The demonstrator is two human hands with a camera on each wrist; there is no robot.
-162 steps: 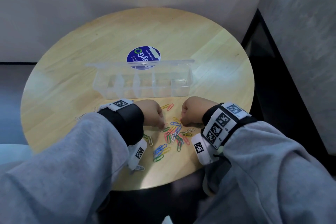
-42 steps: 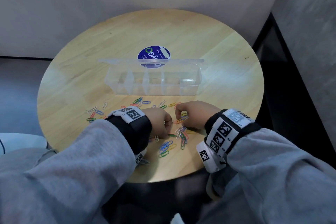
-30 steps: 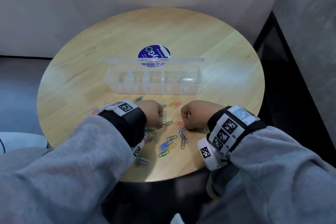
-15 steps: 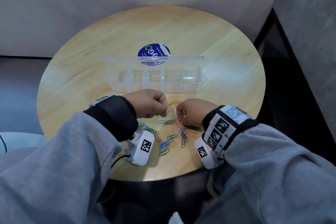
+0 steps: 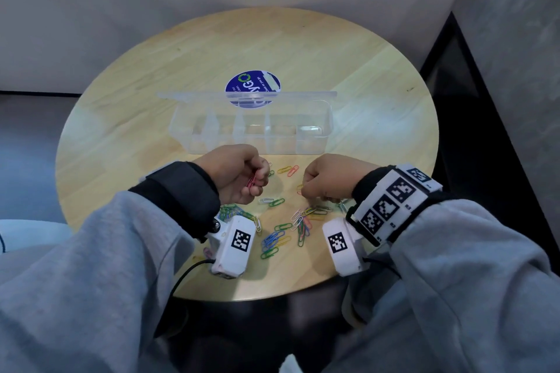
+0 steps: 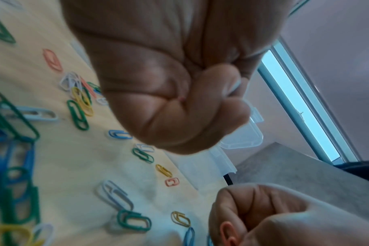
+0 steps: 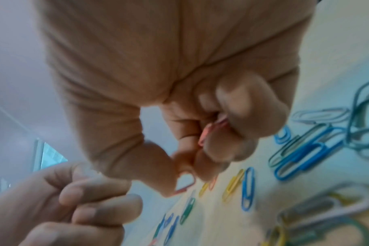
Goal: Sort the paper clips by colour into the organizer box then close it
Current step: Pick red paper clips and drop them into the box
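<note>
While our left hand [image 5: 239,174] pinched pink clips [image 5: 252,182] in curled fingers, raised just in front of the organizer box [image 5: 251,127], our right hand [image 5: 328,179] curled down over the loose paper clips [image 5: 285,230] on the round table [image 5: 378,94], pinching a pink one [image 7: 209,131]. That box stood lid-open, beyond both hands.

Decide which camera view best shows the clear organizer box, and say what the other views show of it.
The head view shows the organizer box best: whole, lid open, its divided compartments apparently still empty, beyond both hands. The left wrist view catches only one end and its lid edge behind the left hand. The right wrist view does not show it.
</note>
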